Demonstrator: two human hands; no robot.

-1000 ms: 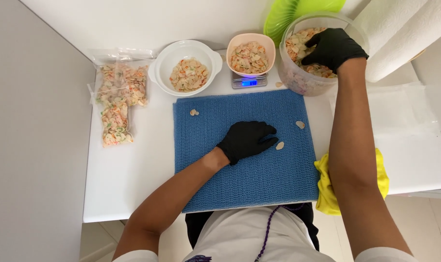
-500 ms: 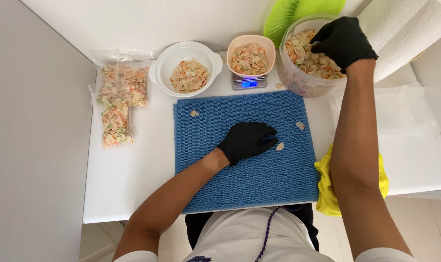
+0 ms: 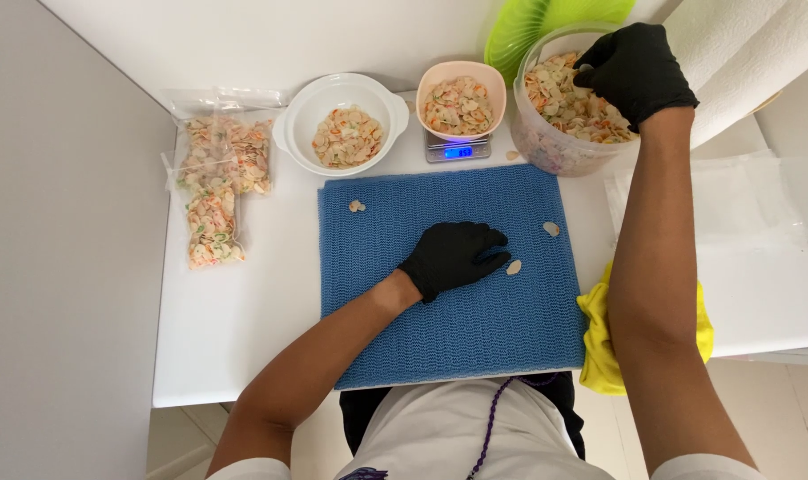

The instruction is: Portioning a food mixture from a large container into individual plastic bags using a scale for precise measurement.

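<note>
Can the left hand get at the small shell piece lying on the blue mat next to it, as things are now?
Probably yes. The left hand rests flat on the mat, the shell piece lies just beside its fingertips, and nothing stands between them.

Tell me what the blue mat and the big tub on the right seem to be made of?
The blue mat looks like soft foam or rubbery mesh: its surface shows a fine, regular open weave with a matte finish. The big tub seems to be clear plastic: the mixed pieces inside show through its slightly cloudy wall.
</note>
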